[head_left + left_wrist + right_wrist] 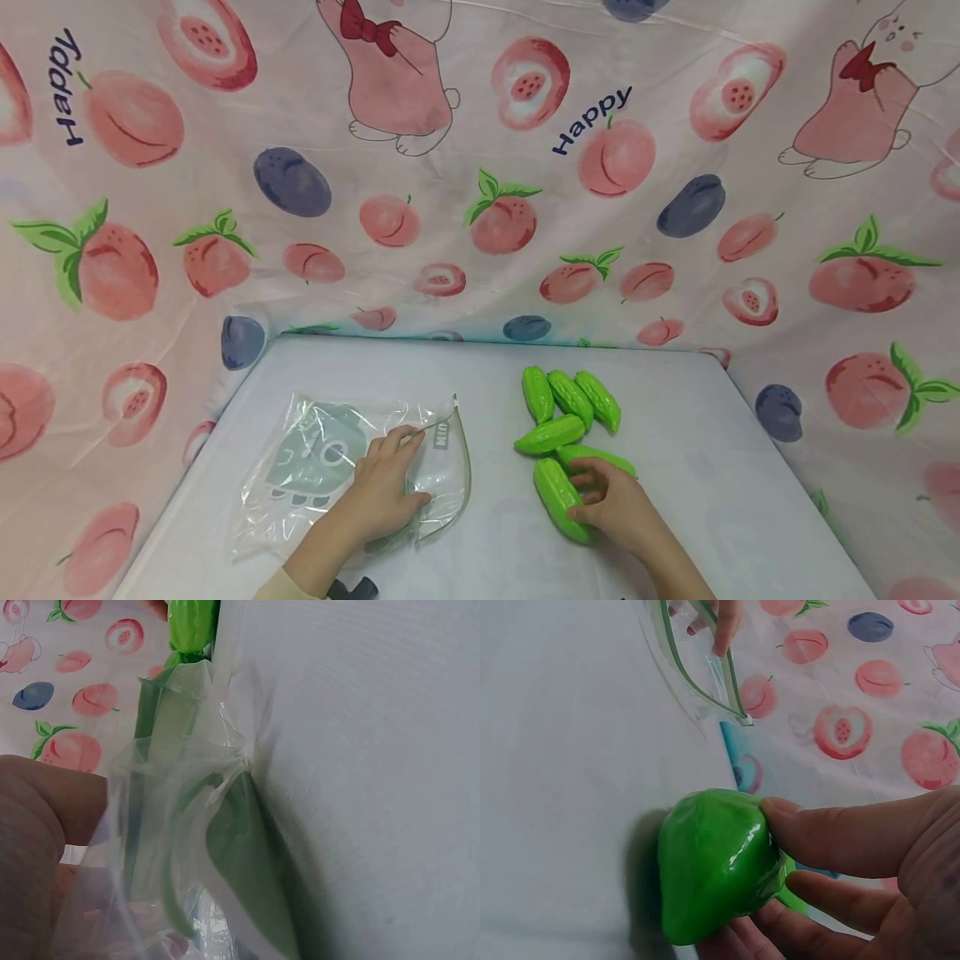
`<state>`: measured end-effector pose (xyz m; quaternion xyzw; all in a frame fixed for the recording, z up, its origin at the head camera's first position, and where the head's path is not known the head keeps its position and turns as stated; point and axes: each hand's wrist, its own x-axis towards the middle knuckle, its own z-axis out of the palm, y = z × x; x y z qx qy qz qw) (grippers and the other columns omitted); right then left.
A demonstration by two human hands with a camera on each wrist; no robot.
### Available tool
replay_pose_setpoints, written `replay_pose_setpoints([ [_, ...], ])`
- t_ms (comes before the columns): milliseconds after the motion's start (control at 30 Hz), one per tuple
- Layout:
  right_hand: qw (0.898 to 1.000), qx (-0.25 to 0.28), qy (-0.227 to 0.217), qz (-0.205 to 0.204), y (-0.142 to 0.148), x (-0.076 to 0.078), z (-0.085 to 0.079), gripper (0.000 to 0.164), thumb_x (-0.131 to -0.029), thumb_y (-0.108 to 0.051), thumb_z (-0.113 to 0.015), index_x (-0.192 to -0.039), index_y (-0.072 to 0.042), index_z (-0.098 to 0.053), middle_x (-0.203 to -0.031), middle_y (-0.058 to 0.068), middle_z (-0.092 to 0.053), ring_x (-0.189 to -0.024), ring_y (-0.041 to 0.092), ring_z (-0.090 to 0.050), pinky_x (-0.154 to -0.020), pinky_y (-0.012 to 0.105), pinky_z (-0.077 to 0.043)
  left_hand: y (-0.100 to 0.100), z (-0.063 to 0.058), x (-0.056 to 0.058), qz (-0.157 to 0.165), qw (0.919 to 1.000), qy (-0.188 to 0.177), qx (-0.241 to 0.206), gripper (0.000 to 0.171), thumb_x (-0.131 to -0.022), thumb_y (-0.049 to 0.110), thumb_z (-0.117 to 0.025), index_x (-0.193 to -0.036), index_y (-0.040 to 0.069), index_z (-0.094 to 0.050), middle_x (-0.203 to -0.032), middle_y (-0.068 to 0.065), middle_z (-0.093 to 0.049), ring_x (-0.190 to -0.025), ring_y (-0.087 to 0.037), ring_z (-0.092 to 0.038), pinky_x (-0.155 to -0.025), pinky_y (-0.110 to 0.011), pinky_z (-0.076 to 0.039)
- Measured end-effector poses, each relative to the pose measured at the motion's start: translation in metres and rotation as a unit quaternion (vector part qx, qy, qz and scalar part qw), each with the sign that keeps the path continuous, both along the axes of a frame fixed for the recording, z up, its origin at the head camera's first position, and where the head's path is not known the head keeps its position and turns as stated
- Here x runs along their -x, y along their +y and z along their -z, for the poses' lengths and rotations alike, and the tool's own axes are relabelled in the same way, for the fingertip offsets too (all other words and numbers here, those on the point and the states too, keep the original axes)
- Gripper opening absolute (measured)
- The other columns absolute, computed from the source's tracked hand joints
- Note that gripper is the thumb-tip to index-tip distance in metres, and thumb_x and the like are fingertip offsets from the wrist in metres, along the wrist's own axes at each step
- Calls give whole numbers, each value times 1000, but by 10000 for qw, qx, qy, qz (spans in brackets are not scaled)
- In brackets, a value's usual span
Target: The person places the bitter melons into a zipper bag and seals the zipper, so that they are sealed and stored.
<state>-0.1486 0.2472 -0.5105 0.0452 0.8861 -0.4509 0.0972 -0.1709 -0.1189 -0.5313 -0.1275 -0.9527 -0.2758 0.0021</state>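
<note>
A clear zip bag point(258, 508) with a pale green cartoon print lies on the left of the table. My left hand point(386, 483) holds it near its mouth, and in the right wrist view the green-edged opening point(676, 664) gapes apart around the fingers. My right hand point(617, 507) grips a bright green, ridged bitter melon point(557, 496), thumb on one side and fingers on the other. Seen from the right wrist, this bitter melon point(712, 862) is close to the white surface; whether it touches is unclear. Several similar bitter melons point(550, 435) lie grouped just beyond it.
The white table point(480, 550) is backed and flanked by a pink fruit-print cloth point(450, 217). A small black object point(363, 588) shows at the bottom edge, near the left forearm.
</note>
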Motion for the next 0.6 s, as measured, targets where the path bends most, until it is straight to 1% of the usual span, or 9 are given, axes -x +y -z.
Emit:
replay_pose_setpoints([
  [200, 9999, 50, 31, -159, 0, -1, 0, 74, -73, -4, -94, -141, -7, -66, -123, 10, -77, -95, 19, -69, -76, 33, -60, 0, -2, -1, 1, 10000, 8, -39, 91, -80, 28, -92, -158, 7, -51, -164, -8, -46, -144, -38, -47, -107, -69, -46],
  [433, 9998, 53, 47, -173, -2, -2, -3, 71, -74, -5, -92, -140, -8, -67, -123, 9, -75, -95, 18, -67, -74, 32, -57, 0, -3, -1, 15, 10000, 58, -49, 91, -80, 28, -92, -158, 7, -52, -163, -6, -46, -143, -37, -47, -106, -68, -46],
  [600, 9992, 346, -35, -220, -3, -2, -5, 71, -76, -6, -92, -143, -9, -66, -130, 11, -73, -101, 20, -70, -78, 33, -61, 0, -2, -1, 11, 10000, 55, -47, 91, -80, 28, -92, -159, 8, -51, -163, -6, -46, -143, -37, -47, -107, -67, -46],
])
